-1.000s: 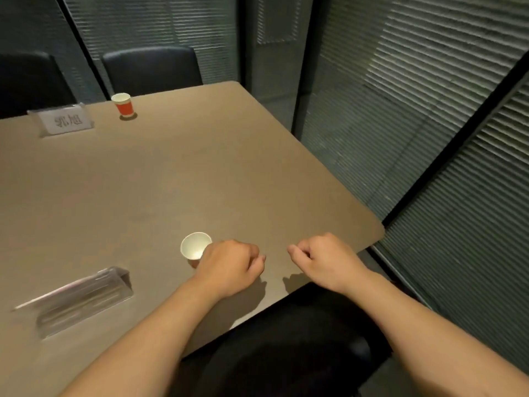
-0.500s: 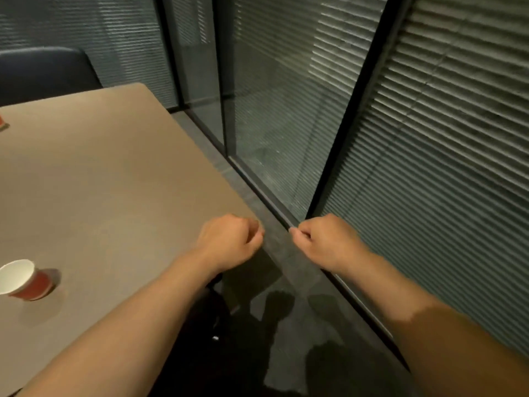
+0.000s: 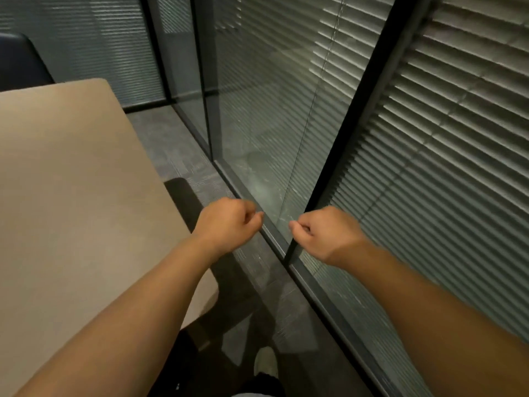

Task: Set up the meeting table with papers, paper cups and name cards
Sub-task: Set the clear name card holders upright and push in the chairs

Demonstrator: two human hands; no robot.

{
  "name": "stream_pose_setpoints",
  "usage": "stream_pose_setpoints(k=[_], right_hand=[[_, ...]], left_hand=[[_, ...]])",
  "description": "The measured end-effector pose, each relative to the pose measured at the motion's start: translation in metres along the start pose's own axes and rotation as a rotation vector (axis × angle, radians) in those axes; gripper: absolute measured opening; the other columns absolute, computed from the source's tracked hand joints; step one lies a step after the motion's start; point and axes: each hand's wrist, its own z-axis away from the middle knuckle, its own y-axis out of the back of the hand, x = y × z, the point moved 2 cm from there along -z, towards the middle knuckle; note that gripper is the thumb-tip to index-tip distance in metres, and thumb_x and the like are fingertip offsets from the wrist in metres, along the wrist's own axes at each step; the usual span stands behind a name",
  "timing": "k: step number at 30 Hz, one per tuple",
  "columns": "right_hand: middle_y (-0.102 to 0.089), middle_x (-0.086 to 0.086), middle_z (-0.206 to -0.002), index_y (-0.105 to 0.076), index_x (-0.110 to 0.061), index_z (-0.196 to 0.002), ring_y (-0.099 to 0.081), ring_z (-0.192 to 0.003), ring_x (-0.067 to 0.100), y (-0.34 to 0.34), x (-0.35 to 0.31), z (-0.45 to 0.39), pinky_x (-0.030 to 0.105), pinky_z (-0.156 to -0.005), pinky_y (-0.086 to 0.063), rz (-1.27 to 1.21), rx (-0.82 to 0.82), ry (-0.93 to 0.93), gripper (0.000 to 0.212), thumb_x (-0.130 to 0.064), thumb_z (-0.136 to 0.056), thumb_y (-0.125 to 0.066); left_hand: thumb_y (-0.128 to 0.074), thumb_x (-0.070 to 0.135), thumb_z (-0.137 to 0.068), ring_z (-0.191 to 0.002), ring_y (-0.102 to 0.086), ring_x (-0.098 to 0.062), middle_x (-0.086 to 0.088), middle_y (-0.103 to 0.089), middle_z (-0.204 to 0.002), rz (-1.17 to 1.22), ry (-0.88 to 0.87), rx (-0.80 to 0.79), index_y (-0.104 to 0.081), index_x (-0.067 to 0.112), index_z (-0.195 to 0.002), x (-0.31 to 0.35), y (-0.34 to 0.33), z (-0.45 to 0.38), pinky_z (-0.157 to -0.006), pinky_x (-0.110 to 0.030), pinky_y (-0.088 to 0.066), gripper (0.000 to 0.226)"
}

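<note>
Both bare forearms reach forward from the bottom of the view, angled toward each other so the hands end up near one another at mid-frame, apart and not touching. The left hand (image 3: pixel 229 222) is a loose fist, back of the hand up, its fingers (image 3: pixel 252 217) curled under with the thumb lying along them; it holds nothing. The right hand (image 3: pixel 323 233) mirrors it, knuckles up, curled fingers (image 3: pixel 299 226) tucked in toward the palm, also holding nothing. Both wrists run straight in line with the forearms. A light-toed shoe (image 3: pixel 264 362) shows low between the arms.
</note>
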Motion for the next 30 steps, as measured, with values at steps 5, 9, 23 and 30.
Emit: stream_pose_setpoints(k=[5,9,23,30], right_hand=[[-0.047,-0.003,-0.055,-0.040,-0.021,-0.056,-0.043,-0.052,0.014,0.004,0.018,-0.093,0.029,-0.048,-0.030,0.030,-0.146,0.101,0.049,-0.043,-0.100,-0.037],[-0.045,-0.004,-0.053,-0.039,-0.021,-0.054,-0.039,-0.049,0.010,0.001,0.012,-0.180,0.028,-0.048,-0.027,0.006,-0.149,0.237,0.050,-0.041,-0.100,-0.038],[-0.046,-0.004,-0.055,-0.040,-0.020,-0.056,-0.044,-0.055,0.015,-0.007,-0.076,-0.519,0.028,-0.050,-0.027,-0.008,-0.174,0.756,0.047,-0.043,-0.096,-0.044],[-0.049,-0.004,-0.056,-0.043,-0.021,-0.059,-0.049,-0.055,0.016,-0.007,-0.162,-0.663,0.033,-0.055,-0.044,-0.033,-0.250,0.913,0.040,-0.038,-0.095,-0.046]], left_hand=[[-0.050,0.039,-0.094,-0.050,-0.051,-0.017,0.004,-0.046,-0.050,-0.006,0.087,0.011,-0.052,0.019,-0.061,-0.035,0.010,-0.068,-0.054,-0.036,-0.050,0.039],[-0.051,0.040,-0.094,-0.051,-0.053,-0.017,0.002,-0.051,-0.052,-0.037,0.189,0.055,-0.046,0.024,-0.057,-0.078,0.023,-0.115,-0.050,-0.030,-0.044,0.041],[-0.045,0.049,-0.096,-0.056,-0.055,-0.016,0.002,-0.055,-0.057,-0.100,0.740,0.230,-0.055,0.020,-0.066,-0.288,0.072,-0.242,-0.053,-0.031,-0.043,0.043],[-0.044,0.046,-0.098,-0.053,-0.048,-0.019,0.002,-0.047,-0.053,-0.099,0.918,0.313,-0.040,0.022,-0.058,-0.404,0.120,-0.287,-0.050,-0.029,-0.035,0.047]])
